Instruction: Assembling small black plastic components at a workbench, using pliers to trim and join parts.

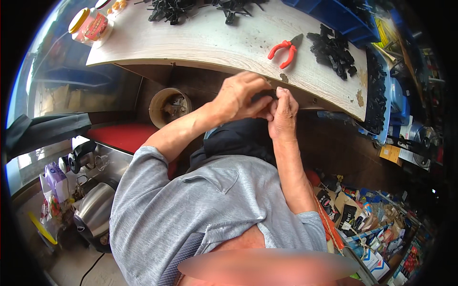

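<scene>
We see the pale surface [205, 43] spread across twelve o'clock, its near edge just past the hands. The blue crate [341, 19] sits at one o'clock, at its far edge. The bucket [157, 107] stands at ten, below the surface, and the yellow-lidded jar [95, 28] on it between ten and eleven. Near one o'clock our left hand [241, 93] and right hand [285, 109] meet, fingers curled and tips close together; we cannot tell whether either grip is closed on anything. The red-handled pliers [291, 44] lie beyond them at one. Smallest, the black parts [333, 51] lie heaped between one and two, with more heaps at eleven and twelve.
</scene>
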Demonstrator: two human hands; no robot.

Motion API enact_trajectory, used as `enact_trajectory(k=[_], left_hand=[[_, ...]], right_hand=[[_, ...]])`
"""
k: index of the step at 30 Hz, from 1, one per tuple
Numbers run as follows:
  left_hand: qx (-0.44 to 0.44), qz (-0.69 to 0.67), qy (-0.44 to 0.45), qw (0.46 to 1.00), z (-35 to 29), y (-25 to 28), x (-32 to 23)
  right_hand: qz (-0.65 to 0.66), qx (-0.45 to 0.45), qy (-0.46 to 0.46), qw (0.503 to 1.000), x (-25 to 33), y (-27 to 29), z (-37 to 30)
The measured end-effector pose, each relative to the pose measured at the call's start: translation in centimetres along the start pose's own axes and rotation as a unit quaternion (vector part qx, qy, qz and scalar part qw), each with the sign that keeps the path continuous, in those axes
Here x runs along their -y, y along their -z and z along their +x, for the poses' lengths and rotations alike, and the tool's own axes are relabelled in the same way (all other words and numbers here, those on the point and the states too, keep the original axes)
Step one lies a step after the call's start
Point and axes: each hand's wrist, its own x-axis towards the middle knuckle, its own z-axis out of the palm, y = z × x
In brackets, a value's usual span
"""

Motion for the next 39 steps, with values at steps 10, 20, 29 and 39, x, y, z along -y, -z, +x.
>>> enact_trajectory(k=[10,20,29,39], left_hand=[[-0.147,0.355,0.119,0.915,8.9,6.2,9.2],[-0.155,0.362,0.118,0.912,10.2,6.3,10.0],[-0.22,0.09,0.216,0.947,8.8,6.1,6.1],[-0.189,-0.567,0.278,0.752,6.0,0.7,-1.1]], right_hand=[[0.036,-0.103,0.082,0.991,12.2,4.0,8.5],[-0.003,-0.213,0.077,0.974,16.2,7.2,12.6],[-0.008,-0.08,0.033,0.996,12.9,4.3,6.7],[-0.039,0.101,-0.026,0.994,7.1,-0.3,3.4]])
